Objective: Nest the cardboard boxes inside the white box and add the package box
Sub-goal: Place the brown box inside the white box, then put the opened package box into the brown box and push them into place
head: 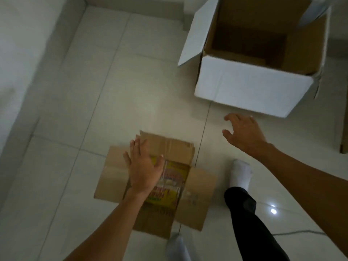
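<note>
1. The left hand (pixel 143 166) is reaching forward, palm down and fingers spread flat, holding nothing. It is hovering over the open top of a brown cardboard box (pixel 156 183); whether it is touching the box cannot be told.
2. The right hand (pixel 243 132) is stretching forward on a bare arm, fingers curled loosely apart, gripping nothing. It is hanging above the floor between the two boxes, just short of the white box's near wall.
3. The brown cardboard box is sitting on the tiled floor (pixel 113 91) near the bottom edge of the view, its four flaps lying folded outward.
4. Inside it, a yellow printed package box (pixel 171 185) is lying flat, partly hidden by the left hand.
5. The white box (pixel 254 85) is standing open near the upper right corner of the floor, well apart from the cardboard box, showing a brown interior.
6. Two feet in white socks (pixel 241 172) are standing on the floor beside the cardboard box.
</note>
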`<action>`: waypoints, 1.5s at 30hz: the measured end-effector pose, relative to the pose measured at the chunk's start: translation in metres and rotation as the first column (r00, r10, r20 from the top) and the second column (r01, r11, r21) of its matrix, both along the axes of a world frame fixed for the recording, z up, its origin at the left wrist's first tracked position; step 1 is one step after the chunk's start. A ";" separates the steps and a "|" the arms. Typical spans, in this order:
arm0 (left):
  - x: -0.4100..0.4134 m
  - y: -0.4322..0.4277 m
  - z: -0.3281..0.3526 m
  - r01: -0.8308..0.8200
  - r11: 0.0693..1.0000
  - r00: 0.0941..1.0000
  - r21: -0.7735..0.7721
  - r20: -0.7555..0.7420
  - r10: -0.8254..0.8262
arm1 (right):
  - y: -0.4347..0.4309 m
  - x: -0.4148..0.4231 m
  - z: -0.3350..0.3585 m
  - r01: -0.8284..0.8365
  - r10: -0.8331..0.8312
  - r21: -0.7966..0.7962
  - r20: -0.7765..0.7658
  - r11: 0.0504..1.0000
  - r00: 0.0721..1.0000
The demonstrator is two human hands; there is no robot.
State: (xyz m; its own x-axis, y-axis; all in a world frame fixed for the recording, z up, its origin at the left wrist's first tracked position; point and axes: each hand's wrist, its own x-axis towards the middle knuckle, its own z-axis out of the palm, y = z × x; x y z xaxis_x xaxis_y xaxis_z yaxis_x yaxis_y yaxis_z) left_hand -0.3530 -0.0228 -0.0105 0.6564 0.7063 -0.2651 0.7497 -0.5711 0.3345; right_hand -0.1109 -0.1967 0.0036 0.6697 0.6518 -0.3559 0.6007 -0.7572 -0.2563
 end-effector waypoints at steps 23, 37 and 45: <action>-0.161 -0.083 -0.085 -0.800 -0.309 -0.078 -0.515 -0.422 0.903 | 0.095 -0.132 -0.079 -0.088 0.075 -0.099 -0.126 0.991 0.989; -0.143 -0.083 -0.077 -0.765 -0.273 -0.003 -0.584 -0.421 0.907 | 0.093 -0.108 -0.087 -0.076 0.026 -0.208 -0.234 0.975 0.972; -0.095 -0.100 -0.033 -0.762 -0.219 -0.018 -0.609 -0.318 0.948 | 0.077 -0.079 -0.030 -0.131 0.129 -0.101 -0.029 0.986 0.991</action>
State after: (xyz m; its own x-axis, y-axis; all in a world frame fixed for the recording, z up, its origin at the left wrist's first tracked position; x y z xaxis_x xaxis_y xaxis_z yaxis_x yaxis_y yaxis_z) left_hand -0.4482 -0.1224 -0.0436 -0.3783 0.4061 -0.8318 0.2055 0.9131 0.3523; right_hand -0.1903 -0.1200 -0.0260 0.5726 0.6921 -0.4394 0.6908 -0.6960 -0.1960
